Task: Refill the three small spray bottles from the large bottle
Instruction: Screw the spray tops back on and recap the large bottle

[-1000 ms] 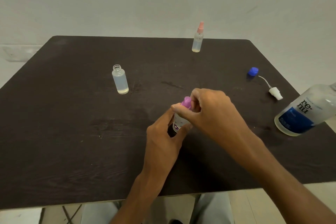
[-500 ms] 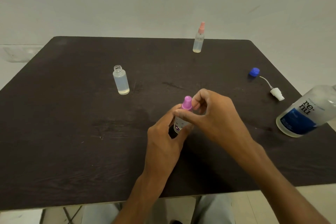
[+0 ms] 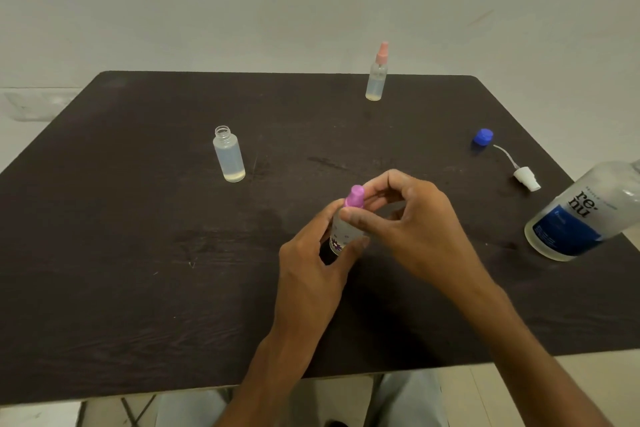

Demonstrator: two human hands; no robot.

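Small bottle (image 3: 341, 229) with purple cap (image 3: 355, 197) stands mid-table (image 3: 138, 288), well in front of the open bottle (image 3: 228, 154). Left hand (image 3: 311, 263) grips its body; right hand (image 3: 405, 218) pinches the cap between thumb and fingers (image 3: 372, 185).

Risks: the bottle tips if the left grip slackens during twisting. Large bottle (image 3: 585, 211), far right of it near the table edge, could be knocked by the right forearm.

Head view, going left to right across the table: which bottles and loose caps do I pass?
Open capless bottle → purple-capped bottle, held by both hands → pink-capped spray bottle at the far edge → blue cap → white spray head → large bottle at the right edge.
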